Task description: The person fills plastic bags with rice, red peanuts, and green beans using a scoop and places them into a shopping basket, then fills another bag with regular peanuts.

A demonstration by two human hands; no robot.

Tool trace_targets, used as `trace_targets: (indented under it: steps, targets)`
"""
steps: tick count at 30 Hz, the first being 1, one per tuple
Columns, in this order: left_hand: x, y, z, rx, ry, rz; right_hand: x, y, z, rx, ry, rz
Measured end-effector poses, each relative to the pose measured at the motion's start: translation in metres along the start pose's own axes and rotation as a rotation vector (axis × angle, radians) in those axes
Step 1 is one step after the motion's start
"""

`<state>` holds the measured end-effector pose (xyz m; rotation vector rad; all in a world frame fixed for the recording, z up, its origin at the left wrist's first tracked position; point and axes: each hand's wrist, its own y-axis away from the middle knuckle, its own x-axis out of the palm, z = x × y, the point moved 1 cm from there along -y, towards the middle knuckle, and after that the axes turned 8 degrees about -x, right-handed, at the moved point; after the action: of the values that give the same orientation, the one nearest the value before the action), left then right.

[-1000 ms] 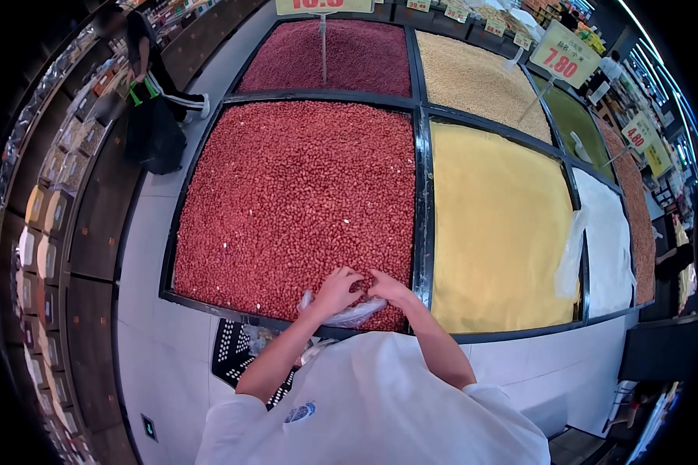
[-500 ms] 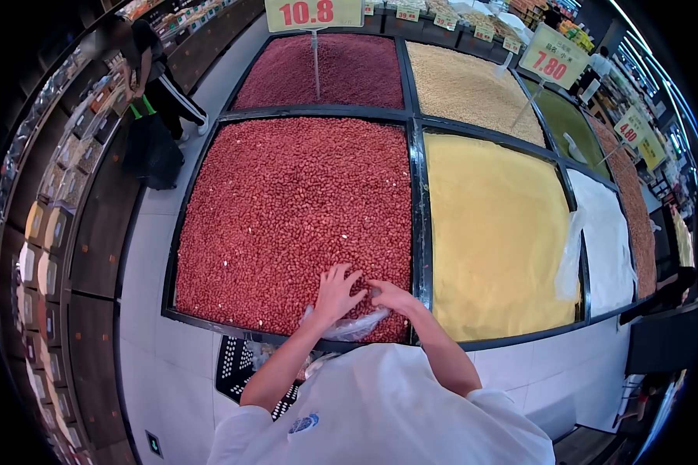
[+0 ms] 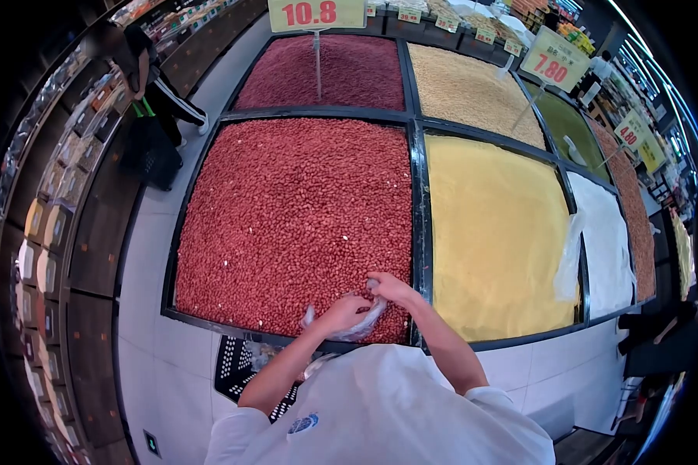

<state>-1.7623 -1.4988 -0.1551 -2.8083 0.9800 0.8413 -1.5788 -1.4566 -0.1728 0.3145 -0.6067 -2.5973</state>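
A large bin of red-skinned peanuts (image 3: pixel 287 201) lies in front of me. At its near edge rests a clear plastic bag (image 3: pixel 357 332), its mouth turned upward. My right hand (image 3: pixel 392 288) pinches the bag's rim on the right side. Over the bag's mouth, my left hand (image 3: pixel 344 315) is closed, fingers curled inward; what it holds, if anything, is hidden.
A bin of yellow grain (image 3: pixel 496 232) adjoins on the right, with a white-filled bin (image 3: pixel 602 240) beyond. Below the near edge is a black basket (image 3: pixel 231 370). At left, a person (image 3: pixel 139 66) holds a dark wheeled basket (image 3: pixel 149 151). A price sign (image 3: pixel 318 14) stands behind.
My left hand, spread over the peanuts before, has come back toward me to the bag and its fingers have curled. The right hand stays on the bag's rim.
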Motion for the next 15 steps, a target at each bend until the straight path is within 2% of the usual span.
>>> trace_targets:
  steps: [2,3,6,9,12,15]
  targets:
    - [-0.006,-0.005,0.002,-0.103,0.151,0.043,0.001,0.001,-0.003,-0.029,0.007,-0.012]
    - [-0.018,-0.006,-0.009,-0.112,0.100,-0.102,0.001,0.001,-0.003,-0.045,0.011,-0.021]
    - [-0.037,-0.017,-0.017,-0.038,-0.491,-0.591,0.000,0.005,0.001,-0.029,0.005,0.014]
    - [-0.033,-0.024,-0.010,-0.204,-0.590,-0.546,0.005,0.007,-0.002,-0.037,-0.050,-0.026]
    - [-0.021,-0.026,0.001,-0.257,-0.364,-0.266,0.005,0.005,0.002,-0.080,-0.068,-0.019]
    - [-0.007,-0.017,0.001,-0.213,-0.369,-0.188,0.007,0.009,0.005,-0.085,-0.081,-0.028]
